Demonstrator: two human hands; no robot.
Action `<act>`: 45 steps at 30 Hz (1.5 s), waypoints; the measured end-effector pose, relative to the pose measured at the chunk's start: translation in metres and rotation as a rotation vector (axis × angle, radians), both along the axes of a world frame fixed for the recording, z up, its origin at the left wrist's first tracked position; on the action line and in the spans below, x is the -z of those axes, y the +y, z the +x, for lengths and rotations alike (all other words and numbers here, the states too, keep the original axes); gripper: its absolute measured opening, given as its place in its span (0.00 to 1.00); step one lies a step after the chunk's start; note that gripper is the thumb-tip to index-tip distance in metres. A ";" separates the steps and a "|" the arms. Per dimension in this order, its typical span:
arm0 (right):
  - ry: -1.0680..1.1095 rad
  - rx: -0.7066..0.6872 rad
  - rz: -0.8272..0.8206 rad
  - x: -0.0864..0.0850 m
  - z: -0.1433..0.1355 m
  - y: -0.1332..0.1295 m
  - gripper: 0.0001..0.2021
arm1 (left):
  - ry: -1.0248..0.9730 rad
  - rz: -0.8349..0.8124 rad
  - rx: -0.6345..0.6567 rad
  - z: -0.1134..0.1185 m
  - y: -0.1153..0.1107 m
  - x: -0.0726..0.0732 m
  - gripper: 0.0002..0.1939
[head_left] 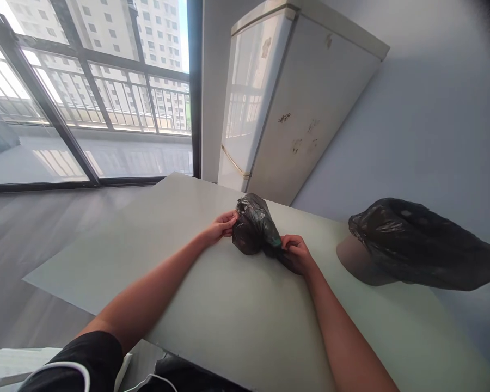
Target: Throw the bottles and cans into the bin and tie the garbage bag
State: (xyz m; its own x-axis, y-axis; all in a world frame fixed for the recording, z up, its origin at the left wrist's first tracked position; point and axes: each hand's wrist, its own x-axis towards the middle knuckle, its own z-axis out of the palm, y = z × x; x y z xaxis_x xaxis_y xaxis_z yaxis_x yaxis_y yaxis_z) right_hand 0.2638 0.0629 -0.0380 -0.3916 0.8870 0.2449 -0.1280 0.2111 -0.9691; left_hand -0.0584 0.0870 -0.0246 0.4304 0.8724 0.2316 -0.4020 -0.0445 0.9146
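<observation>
A crumpled black plastic bag (255, 223) rests on the pale table (228, 305), bunched up in front of me. My left hand (222, 225) pinches its left edge between thumb and fingers. On the other side, my right hand (297, 255) is closed on the bag's gathered right end, near a small green patch. Whatever the bag may contain is hidden by the plastic.
To the right stands a brownish bin (357, 261) with a larger black bag (416, 239) over it. Beyond the table's far edge is a white refrigerator (298, 103) with worn marks. A dark-framed glass door (93, 98) is at the left. White cable (61, 367) crosses my left sleeve.
</observation>
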 end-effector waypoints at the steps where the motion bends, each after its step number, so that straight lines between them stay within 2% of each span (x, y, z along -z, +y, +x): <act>1: -0.011 -0.007 -0.002 0.000 0.000 0.000 0.07 | -0.002 0.031 -0.053 0.000 0.000 0.000 0.22; 5: -0.049 0.022 0.024 0.002 0.001 0.003 0.09 | 0.010 0.185 -0.259 -0.001 0.001 -0.002 0.25; 8: -0.075 0.092 0.075 0.004 0.001 0.008 0.12 | 0.194 0.454 -0.234 0.003 -0.001 -0.002 0.30; 10: -0.106 0.117 0.113 0.005 0.000 0.011 0.14 | 0.313 0.581 -0.171 0.008 -0.004 -0.002 0.25; 12: -0.150 0.117 0.147 0.007 -0.002 0.013 0.18 | 0.298 0.532 -0.137 0.013 -0.005 -0.002 0.16; 14: -0.206 0.107 0.175 0.007 -0.003 0.015 0.22 | 0.218 0.424 -0.115 0.015 -0.005 -0.001 0.12; 17: -0.297 0.095 0.204 0.007 -0.005 0.015 0.20 | 0.108 0.313 -0.087 0.014 -0.002 0.000 0.16; 21: -0.351 0.079 0.220 0.004 -0.006 0.012 0.09 | -0.037 0.175 -0.117 0.010 0.001 0.003 0.23; 26: -0.275 0.064 0.172 0.001 -0.004 0.010 0.11 | -0.165 0.030 -0.170 0.009 0.001 0.000 0.23; 30: -0.147 0.114 0.125 -0.003 -0.003 0.008 0.15 | -0.265 -0.060 -0.233 0.007 0.002 -0.005 0.21; 38: 0.090 0.266 0.058 -0.008 0.002 0.010 0.19 | -0.477 -0.133 -0.402 -0.002 0.012 -0.007 0.18; 45: 0.130 0.330 -0.003 -0.004 0.005 0.016 0.16 | -0.446 -0.112 -0.434 -0.001 0.016 -0.004 0.19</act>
